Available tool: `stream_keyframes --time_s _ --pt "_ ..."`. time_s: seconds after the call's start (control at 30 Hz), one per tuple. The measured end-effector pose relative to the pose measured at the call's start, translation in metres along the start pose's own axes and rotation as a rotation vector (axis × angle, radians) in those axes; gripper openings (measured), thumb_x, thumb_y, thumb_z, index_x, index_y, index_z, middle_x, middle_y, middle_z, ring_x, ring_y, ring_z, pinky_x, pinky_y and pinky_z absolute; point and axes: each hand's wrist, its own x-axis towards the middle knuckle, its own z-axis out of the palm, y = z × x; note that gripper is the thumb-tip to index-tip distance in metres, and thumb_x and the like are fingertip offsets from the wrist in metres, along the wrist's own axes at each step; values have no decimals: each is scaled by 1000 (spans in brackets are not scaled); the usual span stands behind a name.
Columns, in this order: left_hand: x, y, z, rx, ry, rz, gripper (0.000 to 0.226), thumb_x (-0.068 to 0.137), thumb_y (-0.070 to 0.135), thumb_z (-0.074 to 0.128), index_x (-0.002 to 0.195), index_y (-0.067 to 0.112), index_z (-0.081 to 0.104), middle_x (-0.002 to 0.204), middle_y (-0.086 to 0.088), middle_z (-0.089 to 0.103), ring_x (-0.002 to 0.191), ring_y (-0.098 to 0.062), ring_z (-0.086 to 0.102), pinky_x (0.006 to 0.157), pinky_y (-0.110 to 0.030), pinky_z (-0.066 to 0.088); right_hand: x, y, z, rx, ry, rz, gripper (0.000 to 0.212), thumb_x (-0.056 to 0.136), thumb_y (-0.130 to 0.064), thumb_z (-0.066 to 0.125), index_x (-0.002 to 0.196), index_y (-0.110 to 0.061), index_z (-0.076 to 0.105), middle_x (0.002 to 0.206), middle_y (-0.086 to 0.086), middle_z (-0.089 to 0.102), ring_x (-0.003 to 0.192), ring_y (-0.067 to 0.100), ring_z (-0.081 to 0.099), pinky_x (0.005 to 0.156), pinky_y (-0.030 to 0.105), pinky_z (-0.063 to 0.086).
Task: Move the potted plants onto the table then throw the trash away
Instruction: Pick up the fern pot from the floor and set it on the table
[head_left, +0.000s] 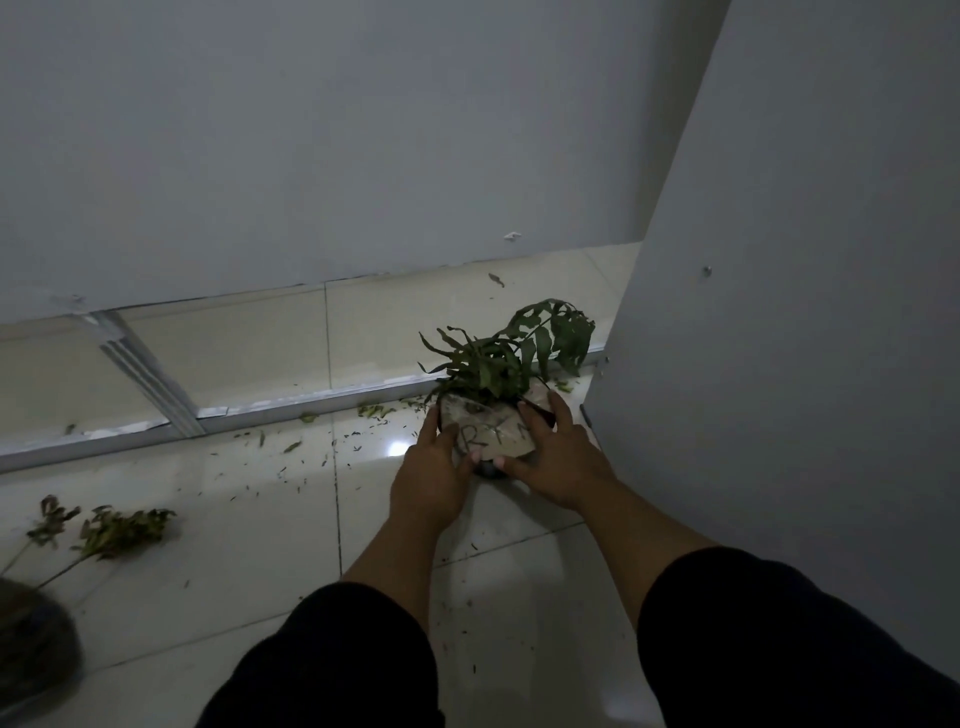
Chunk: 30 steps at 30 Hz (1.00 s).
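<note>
A small potted plant (493, 434) with drooping dark green leaves (519, 348) stands on the pale tiled floor, close to a white panel on the right. Its pot is wrapped in light paper with writing on it. My left hand (431, 467) grips the pot's left side. On the pot's right side, my right hand (558, 452) holds it, fingers wrapped over the rim. Whether the pot is lifted off the floor I cannot tell. Cut leafy stems (111, 532) lie on the floor at the left. Small leaf scraps (322, 447) are scattered around the pot.
A grey wall (311, 145) rises behind the floor. A metal door track (234, 413) runs across the tiles. A tall white panel (805, 312) stands right beside the pot. A dark rounded object (31, 639) sits at the lower left edge.
</note>
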Motion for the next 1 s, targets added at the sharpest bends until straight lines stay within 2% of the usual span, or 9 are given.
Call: stream_keyframes --time_s 0.1,0.23,0.37,0.47,0.57,0.67,0.77,0.87,1.0 --pt "-4 -1 -2 53 -42 6 65 93 40 51 150 24 24 163 3 6 141 -27 32 109 -44 41 -3 -3 -2 -72 45 -14 85 82 -64 52 150 -33 12 161 6 -7 146 35 6 114 51 22" --pt "-15 3 -16 153 -101 -53 72 94 35 52 153 26 12 163 -2 1 149 -28 10 116 -43 30 -6 -21 -7 -149 232 -112 73 88 -49 52 149 -24 21 160 11 5 144 35 13 113 50 24" --pt "-36 1 -48 229 -110 -112 69 93 36 53 151 24 19 162 -2 8 148 -27 13 115 -46 31 -8 -48 -11 -156 327 -175 58 85 -37 56 138 -17 39 153 15 23 137 36 27 105 50 34" --pt "-55 -11 -71 224 -47 -189 64 93 36 54 149 22 26 160 -4 19 146 -28 19 116 -46 30 -18 -64 -12 -192 368 -266 43 84 -32 55 122 -14 51 143 15 38 126 36 40 99 48 38" --pt "-78 -25 -84 202 45 -213 59 93 36 53 146 22 33 157 -4 27 144 -26 25 116 -44 31 -29 -74 -15 -246 371 -380 37 84 -31 54 117 -14 54 136 12 43 121 33 43 94 46 40" --pt "-104 -49 -97 308 57 -236 55 93 37 53 144 23 37 155 -4 32 141 -26 31 113 -43 34 -34 -92 -20 -318 392 -464 32 81 -30 59 108 -14 59 134 12 45 122 35 43 93 48 41" --pt "-122 -70 -124 450 16 -240 56 92 39 53 143 25 37 155 -4 32 141 -26 31 113 -43 35 -39 -121 -22 -328 363 -476 36 84 -35 59 116 -18 56 141 9 39 127 32 38 97 46 37" --pt "-130 -85 -160 453 36 -257 56 92 40 52 143 24 37 155 -4 31 140 -27 31 114 -43 33 -45 -156 -8 -294 339 -488 37 84 -37 58 118 -21 53 140 5 39 123 29 39 96 44 36" --pt "-153 -124 -203 438 77 -363 61 92 37 53 146 24 29 159 -7 16 142 -31 25 113 -45 29 -59 -225 33 -212 197 -548 39 86 -39 56 122 -24 51 135 3 42 122 26 41 97 43 37"
